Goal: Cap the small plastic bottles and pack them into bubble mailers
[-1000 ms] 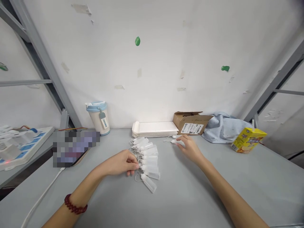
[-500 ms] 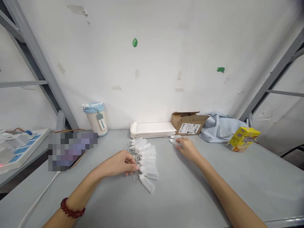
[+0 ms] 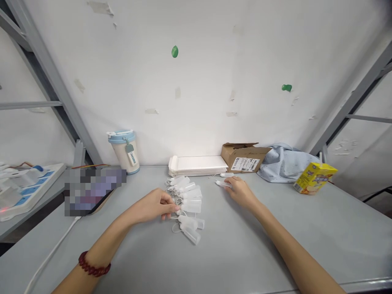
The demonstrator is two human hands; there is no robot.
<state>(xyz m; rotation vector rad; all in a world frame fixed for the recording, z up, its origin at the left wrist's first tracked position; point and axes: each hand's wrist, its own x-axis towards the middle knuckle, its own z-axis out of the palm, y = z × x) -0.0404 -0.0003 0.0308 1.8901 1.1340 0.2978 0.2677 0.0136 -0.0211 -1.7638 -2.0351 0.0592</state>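
Note:
Several small translucent plastic bottles (image 3: 190,235) with white caps and thin looped cords lie in an overlapping row on the grey table. My left hand (image 3: 154,207) is at the row's left side, thumb and fingers pinched on the cap end of one small bottle (image 3: 192,206). Farther right, my right hand (image 3: 242,193) has its fingertips closed on another small bottle (image 3: 223,184), whose cap points left. Just behind it lies one more small bottle (image 3: 227,174). The fingers partly hide the held bottles.
Behind the row sits a stack of white flat trays (image 3: 197,165), beside an open cardboard box (image 3: 245,159). A light blue cloth (image 3: 284,163) and yellow carton (image 3: 315,178) stand right. Leftward are a lidded cup (image 3: 124,153), a blurred phone-like device (image 3: 98,192) and a power strip (image 3: 33,190).
My left hand has shifted slightly up the row. Bottles at the near end now lie closer together, apart from the pinched one. The bottle in my right hand has turned a little and moved left.

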